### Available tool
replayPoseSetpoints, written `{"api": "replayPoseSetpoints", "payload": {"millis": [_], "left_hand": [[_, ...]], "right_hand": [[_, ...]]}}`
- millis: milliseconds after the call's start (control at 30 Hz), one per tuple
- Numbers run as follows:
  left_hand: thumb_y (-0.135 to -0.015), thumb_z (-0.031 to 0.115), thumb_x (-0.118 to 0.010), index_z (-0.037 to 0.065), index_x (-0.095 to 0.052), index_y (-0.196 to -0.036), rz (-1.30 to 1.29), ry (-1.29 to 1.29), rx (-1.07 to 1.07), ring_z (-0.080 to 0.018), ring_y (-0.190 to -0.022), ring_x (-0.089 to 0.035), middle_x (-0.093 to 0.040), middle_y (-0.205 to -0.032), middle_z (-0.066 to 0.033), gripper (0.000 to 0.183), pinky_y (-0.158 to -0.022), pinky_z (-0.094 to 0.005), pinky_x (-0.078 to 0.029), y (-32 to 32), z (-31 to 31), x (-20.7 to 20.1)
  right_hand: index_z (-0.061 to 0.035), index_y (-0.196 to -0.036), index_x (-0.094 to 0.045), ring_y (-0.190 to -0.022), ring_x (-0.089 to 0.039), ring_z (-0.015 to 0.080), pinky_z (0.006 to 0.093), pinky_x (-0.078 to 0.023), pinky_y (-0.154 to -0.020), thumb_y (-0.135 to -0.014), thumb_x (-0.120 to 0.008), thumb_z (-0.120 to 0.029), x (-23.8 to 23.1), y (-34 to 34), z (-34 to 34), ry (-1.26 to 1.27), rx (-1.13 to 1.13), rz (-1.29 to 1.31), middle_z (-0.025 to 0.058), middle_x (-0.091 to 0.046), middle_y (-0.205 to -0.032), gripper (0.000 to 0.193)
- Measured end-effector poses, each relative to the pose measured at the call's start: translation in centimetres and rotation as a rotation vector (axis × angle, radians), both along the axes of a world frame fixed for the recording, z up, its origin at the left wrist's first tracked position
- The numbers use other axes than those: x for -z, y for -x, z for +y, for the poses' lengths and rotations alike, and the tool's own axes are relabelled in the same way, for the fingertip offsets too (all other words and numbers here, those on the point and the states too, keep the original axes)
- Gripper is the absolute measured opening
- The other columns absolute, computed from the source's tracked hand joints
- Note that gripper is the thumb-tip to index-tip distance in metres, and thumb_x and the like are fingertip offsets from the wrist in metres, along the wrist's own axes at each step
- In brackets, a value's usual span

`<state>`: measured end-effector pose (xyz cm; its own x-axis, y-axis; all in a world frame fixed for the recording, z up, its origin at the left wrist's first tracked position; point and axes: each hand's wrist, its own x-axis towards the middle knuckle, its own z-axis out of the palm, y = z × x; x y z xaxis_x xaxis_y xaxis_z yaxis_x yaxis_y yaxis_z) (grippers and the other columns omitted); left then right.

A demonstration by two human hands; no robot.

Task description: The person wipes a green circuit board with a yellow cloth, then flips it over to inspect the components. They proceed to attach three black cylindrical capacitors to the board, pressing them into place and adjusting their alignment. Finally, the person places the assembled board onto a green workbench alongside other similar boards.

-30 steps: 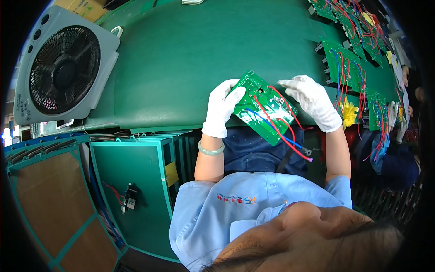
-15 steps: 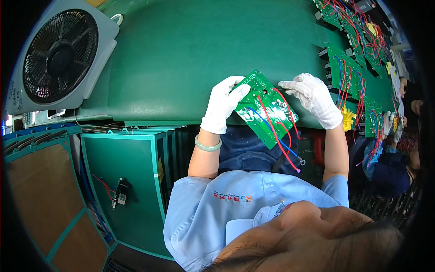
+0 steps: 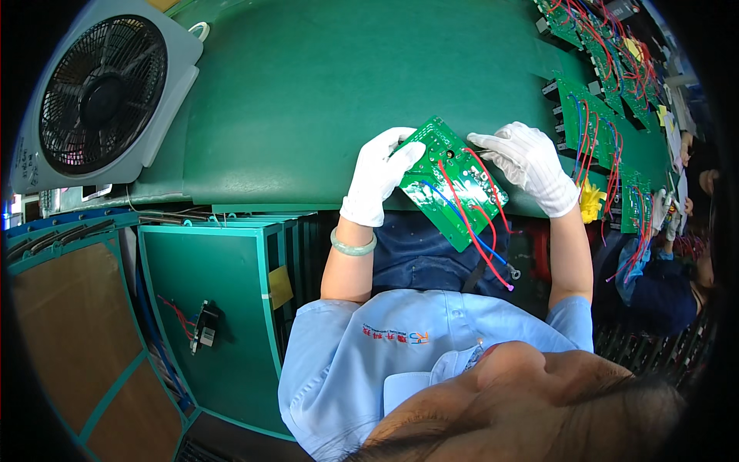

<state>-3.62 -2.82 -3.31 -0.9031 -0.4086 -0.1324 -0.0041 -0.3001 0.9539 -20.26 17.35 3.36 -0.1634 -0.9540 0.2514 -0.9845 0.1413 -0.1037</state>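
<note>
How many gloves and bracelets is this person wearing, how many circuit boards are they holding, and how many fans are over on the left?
White gloves: 2
Pale green bracelet: 1
Held green circuit board: 1
Grey box fan: 1
Total: 5

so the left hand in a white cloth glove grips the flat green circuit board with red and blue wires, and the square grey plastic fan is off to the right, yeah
Not quite: the head view shows the square grey plastic fan off to the left. The left hand does grip the flat green circuit board with red and blue wires.
</note>
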Motion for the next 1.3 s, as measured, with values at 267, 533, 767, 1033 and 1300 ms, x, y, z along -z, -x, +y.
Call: {"api": "replayPoseSetpoints", "payload": {"millis": [267, 533, 767, 1033, 1300], "left_hand": [[-0.090, 0.007, -0.065, -0.003, -0.065, -0.109, -0.016, -0.015, 0.001, -0.0038, -0.078, -0.056, -0.065, -0.088, -0.0009, 0.021, -0.069, -0.0206, -0.046, 0.1, 0.0, 0.1], [-0.090, 0.008, -0.066, -0.003, -0.065, -0.110, -0.021, -0.019, 0.003, -0.0046, -0.081, -0.057, -0.065, -0.091, -0.0014, 0.022, -0.071, -0.0208, -0.047, 0.0, 0.1, -0.2], [-0.091, 0.008, -0.066, -0.002, -0.065, -0.109, -0.025, -0.011, -0.002, -0.0043, -0.080, -0.056, -0.065, -0.090, -0.0004, 0.021, -0.070, -0.0205, -0.047, -0.1, 0.0, -0.3], [-0.091, 0.007, -0.066, -0.002, -0.064, -0.108, -0.036, -0.004, -0.002, -0.0036, -0.078, -0.055, -0.064, -0.088, -0.0001, 0.020, -0.068, -0.0203, -0.046, 0.0, 0.0, -0.2], [-0.090, 0.008, -0.066, -0.003, -0.065, -0.108, -0.008, -0.028, -0.007, -0.0040, -0.078, -0.056, -0.064, -0.088, -0.0011, 0.021, -0.069, -0.0206, -0.046, -0.1, 0.1, -0.3]], "right_hand": [[-0.0160, -0.107, -0.071, -0.072, -0.062, 0.0235, 0.0343, -0.049, -0.062, -0.076, -0.069, -0.015, 2.2, 2.1, 0.1, 0.137, -0.167, -0.112, 0.0026, -0.065, -0.080, 0.031], [-0.0163, -0.101, -0.072, -0.069, -0.063, 0.0234, 0.0341, -0.049, -0.060, -0.074, -0.068, -0.011, 1.9, 1.8, -0.6, 0.189, -0.171, -0.032, 0.0032, -0.065, -0.077, 0.028], [-0.0150, -0.106, -0.072, -0.070, -0.061, 0.0223, 0.0336, -0.048, -0.060, -0.072, -0.069, -0.010, 2.0, 0.6, -0.2, 0.200, -0.031, 0.001, 0.0022, -0.064, -0.077, 0.035], [-0.0203, -0.109, -0.072, -0.069, -0.061, 0.0208, 0.0334, -0.049, -0.057, -0.073, -0.072, -0.012, 1.6, 0.5, 0.3, 0.206, -0.036, -0.089, 0.0010, -0.064, -0.074, 0.036], [-0.0207, -0.103, -0.073, -0.069, -0.061, 0.0220, 0.0339, -0.049, -0.058, -0.079, -0.072, -0.018, 1.4, 1.0, 0.2, 0.134, -0.031, -0.139, 0.0024, -0.063, -0.073, 0.025]]}}
